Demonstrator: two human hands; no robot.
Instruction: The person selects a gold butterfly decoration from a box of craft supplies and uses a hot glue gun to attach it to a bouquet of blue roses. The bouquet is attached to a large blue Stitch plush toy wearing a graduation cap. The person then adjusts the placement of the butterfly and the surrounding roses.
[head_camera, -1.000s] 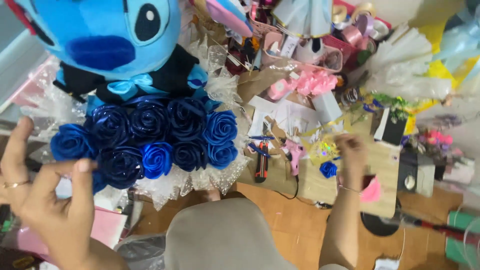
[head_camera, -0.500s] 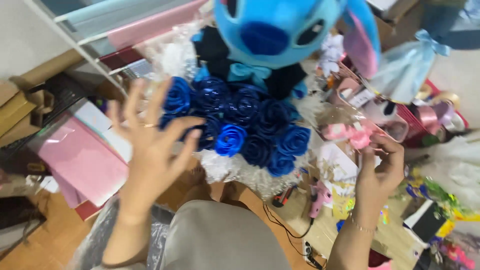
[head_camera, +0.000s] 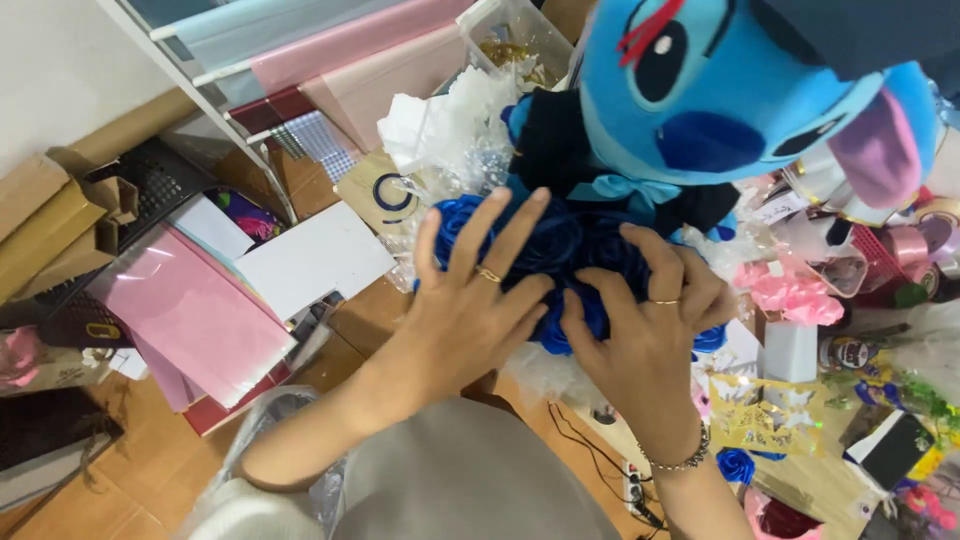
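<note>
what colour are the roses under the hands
Deep blue roses, seen in the head view, under both hands.

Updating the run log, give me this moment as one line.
left hand: flat on blue roses | right hand: flat on blue roses | blue plush toy: above roses

Head camera looks steeply down, close above both hands (head_camera: 560, 320).

Both forearms rise from the lower middle of the frame toward its centre. The left hand (head_camera: 480, 300) lies palm down with fingers spread wide and pointing up-right, a ring on one finger. The right hand (head_camera: 645, 320) sits just beside it, palm down too, fingers splayed and slightly curled (a ring here as well), with a beaded bracelet at the wrist. Neither hand closes into a grip.
</note>
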